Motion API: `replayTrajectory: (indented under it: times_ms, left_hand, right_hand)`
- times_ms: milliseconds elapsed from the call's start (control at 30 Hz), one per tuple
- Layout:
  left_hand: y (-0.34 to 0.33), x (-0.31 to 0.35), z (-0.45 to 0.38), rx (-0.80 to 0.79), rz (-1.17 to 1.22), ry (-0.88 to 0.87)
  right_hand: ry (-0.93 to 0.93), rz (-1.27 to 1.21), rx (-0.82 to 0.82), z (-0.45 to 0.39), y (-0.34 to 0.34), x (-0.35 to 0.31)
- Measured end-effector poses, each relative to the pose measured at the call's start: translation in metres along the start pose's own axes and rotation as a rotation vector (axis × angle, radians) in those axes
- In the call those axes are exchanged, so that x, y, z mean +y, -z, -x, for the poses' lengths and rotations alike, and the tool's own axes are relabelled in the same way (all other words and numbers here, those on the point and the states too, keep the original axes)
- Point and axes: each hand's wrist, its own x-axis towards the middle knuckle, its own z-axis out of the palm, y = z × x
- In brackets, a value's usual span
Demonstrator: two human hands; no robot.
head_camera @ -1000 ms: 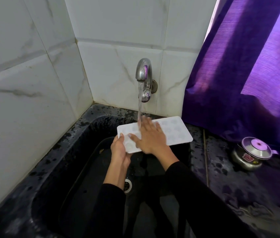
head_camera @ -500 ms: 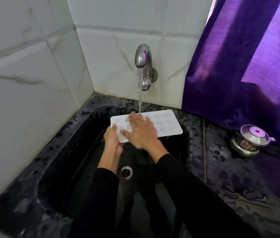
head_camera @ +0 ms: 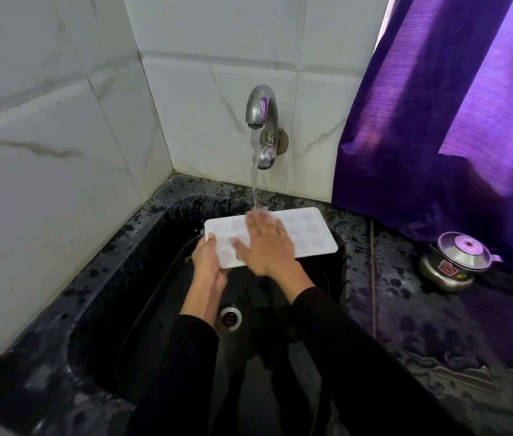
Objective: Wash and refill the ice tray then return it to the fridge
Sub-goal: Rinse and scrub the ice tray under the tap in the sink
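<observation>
Black sink (head_camera: 141,247); steel pot (head_camera: 455,262) right.

Daylight glows through the purple curtain (head_camera: 456,99) at upper right, tinting the wet counter (head_camera: 437,357) violet. The sink (head_camera: 116,309) basin at lower centre lies in deep shadow. Wide-angle distortion bends the tile lines; the right hand (head_camera: 266,247) is motion-blurred.

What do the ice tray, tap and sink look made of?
Ice tray: white, matte, thin with rounded corners and moulded cavities; looks like plastic, possibly silicone. Tap: silvery, glossy, reflecting the purple curtain; probably chromed or stainless metal. Sink: black with pale speckles on the rim, wet sheen; looks like granite or a stone composite, can't say which.
</observation>
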Motion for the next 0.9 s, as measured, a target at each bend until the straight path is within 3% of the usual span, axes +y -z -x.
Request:
replayTrajectory:
  times_ms: [100,167,267,333,400,533,767,900]
  left_hand:
    - [0.011,0.005,-0.007,0.024,-0.005,-0.010]
    - [0.008,0.002,-0.004,0.020,-0.031,-0.012]
    - [-0.005,-0.008,0.002,-0.002,-0.043,-0.017]
    - [-0.008,-0.011,0.004,-0.016,-0.039,-0.017]
    - [-0.002,-0.011,0.002,-0.018,-0.017,0.006]
    - [0.009,-0.010,0.002,-0.050,0.001,0.011]
    - [0.024,-0.022,0.003,-0.212,0.078,0.010]
    - [0.022,-0.026,0.005,-0.219,0.079,0.025]
  right_hand:
    - [-0.323,-0.085,-0.074,0.000,0.004,0.032]
    - [-0.428,-0.109,-0.069,0.003,0.001,0.026]
    - [-0.236,-0.046,0.033,0.008,-0.009,-0.011]
    - [-0.050,-0.045,0.040,0.010,-0.014,-0.023]
    - [0.006,-0.035,0.017,0.008,-0.012,-0.015]
    - [-0.130,-0.077,-0.071,0.006,-0.003,0.010]
    - [-0.354,-0.353,-0.112,-0.001,0.030,0.035]
    - [-0.462,-0.421,-0.082,0.004,0.031,0.036]
